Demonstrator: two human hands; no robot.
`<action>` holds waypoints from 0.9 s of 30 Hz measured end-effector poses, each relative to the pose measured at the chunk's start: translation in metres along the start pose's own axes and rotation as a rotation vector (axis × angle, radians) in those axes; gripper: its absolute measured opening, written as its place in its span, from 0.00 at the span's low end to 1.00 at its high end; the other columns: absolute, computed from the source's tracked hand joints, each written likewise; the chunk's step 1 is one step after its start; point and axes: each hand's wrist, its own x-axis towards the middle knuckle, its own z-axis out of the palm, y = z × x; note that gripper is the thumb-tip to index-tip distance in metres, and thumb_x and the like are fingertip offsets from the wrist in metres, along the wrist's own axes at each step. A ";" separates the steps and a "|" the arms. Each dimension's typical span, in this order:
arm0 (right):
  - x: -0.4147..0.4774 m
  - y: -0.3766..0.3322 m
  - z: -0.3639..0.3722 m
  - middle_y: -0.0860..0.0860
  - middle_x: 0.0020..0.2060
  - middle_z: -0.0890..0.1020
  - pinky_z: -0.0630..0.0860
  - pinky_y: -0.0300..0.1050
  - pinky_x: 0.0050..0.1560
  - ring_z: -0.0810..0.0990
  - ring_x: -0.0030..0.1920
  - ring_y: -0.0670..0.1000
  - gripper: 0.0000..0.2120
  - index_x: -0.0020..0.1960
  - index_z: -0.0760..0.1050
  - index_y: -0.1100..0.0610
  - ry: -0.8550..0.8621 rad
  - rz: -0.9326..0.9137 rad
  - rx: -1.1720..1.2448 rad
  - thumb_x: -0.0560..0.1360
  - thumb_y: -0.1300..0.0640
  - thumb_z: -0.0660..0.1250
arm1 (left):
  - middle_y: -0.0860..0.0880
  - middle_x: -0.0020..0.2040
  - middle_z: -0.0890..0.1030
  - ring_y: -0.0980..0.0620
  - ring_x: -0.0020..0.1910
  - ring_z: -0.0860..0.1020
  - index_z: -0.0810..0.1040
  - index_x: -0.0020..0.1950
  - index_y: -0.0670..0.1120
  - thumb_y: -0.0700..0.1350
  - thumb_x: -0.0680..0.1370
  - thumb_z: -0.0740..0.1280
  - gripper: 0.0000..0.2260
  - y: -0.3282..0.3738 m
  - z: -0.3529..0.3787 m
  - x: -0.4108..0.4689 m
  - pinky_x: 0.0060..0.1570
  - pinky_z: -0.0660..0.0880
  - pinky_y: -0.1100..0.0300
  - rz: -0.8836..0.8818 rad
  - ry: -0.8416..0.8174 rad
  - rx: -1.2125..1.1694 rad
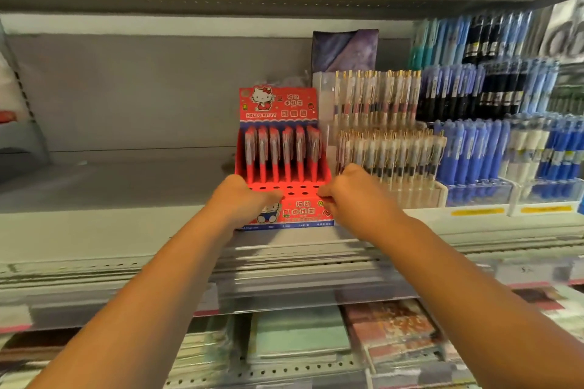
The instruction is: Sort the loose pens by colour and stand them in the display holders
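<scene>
A red cartoon-cat display holder (295, 215) stands on the shop shelf (94, 230). Its back row holds several red pens (281, 153), and its front step shows a row of bare holes (290, 188). My left hand (241, 199) grips the holder's front left corner, fingers curled over the step. At the front right corner, my right hand (350, 196) grips the same holder. Whether either hand also holds a pen is hidden.
Right of the red holder stand clear holders of white-and-gold pens (379, 148) and blue pens (474, 151). A dark purple pouch (344, 47) leans at the back. Notebooks (300, 335) lie on the shelf below. The shelf's left part is bare grey board.
</scene>
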 end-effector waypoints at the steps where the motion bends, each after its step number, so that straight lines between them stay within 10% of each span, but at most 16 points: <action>1: -0.002 0.001 0.000 0.53 0.47 0.81 0.77 0.50 0.52 0.77 0.52 0.55 0.09 0.53 0.82 0.53 0.031 -0.004 0.058 0.79 0.55 0.64 | 0.49 0.49 0.84 0.50 0.48 0.81 0.81 0.52 0.47 0.49 0.73 0.76 0.12 0.001 0.000 -0.003 0.40 0.74 0.58 -0.010 0.010 0.020; 5: -0.022 0.019 -0.015 0.40 0.44 0.82 0.72 0.34 0.46 0.78 0.44 0.39 0.06 0.52 0.81 0.50 0.422 0.186 0.605 0.77 0.57 0.67 | 0.47 0.56 0.76 0.47 0.56 0.77 0.74 0.58 0.48 0.48 0.72 0.72 0.17 0.017 0.011 -0.019 0.53 0.76 0.46 0.260 0.385 0.194; 9: -0.039 0.068 -0.028 0.45 0.50 0.75 0.69 0.34 0.45 0.74 0.49 0.41 0.12 0.56 0.70 0.50 0.724 0.491 0.879 0.76 0.60 0.67 | 0.63 0.51 0.78 0.72 0.42 0.77 0.72 0.62 0.57 0.44 0.75 0.68 0.17 0.056 0.059 -0.035 0.42 0.73 0.66 0.329 0.102 -0.237; 18: -0.042 0.127 -0.019 0.40 0.46 0.80 0.78 0.49 0.47 0.80 0.45 0.45 0.17 0.61 0.72 0.44 0.239 0.457 0.984 0.74 0.57 0.66 | 0.51 0.56 0.82 0.53 0.46 0.81 0.64 0.77 0.53 0.48 0.67 0.63 0.36 0.088 0.134 -0.038 0.47 0.75 0.54 0.135 -0.016 -0.317; 24: -0.045 0.134 -0.018 0.41 0.34 0.79 0.71 0.42 0.32 0.77 0.32 0.42 0.20 0.62 0.70 0.39 0.150 0.402 0.976 0.73 0.52 0.66 | 0.55 0.52 0.83 0.56 0.48 0.79 0.77 0.63 0.53 0.42 0.75 0.62 0.17 0.089 0.137 -0.038 0.42 0.72 0.57 0.136 0.068 -0.280; 27: -0.057 0.133 -0.023 0.42 0.57 0.79 0.72 0.41 0.45 0.80 0.52 0.45 0.29 0.75 0.63 0.47 0.165 0.370 1.028 0.76 0.54 0.66 | 0.56 0.62 0.79 0.60 0.58 0.77 0.71 0.69 0.52 0.38 0.77 0.64 0.21 0.089 0.138 -0.056 0.58 0.75 0.58 0.209 0.128 -0.289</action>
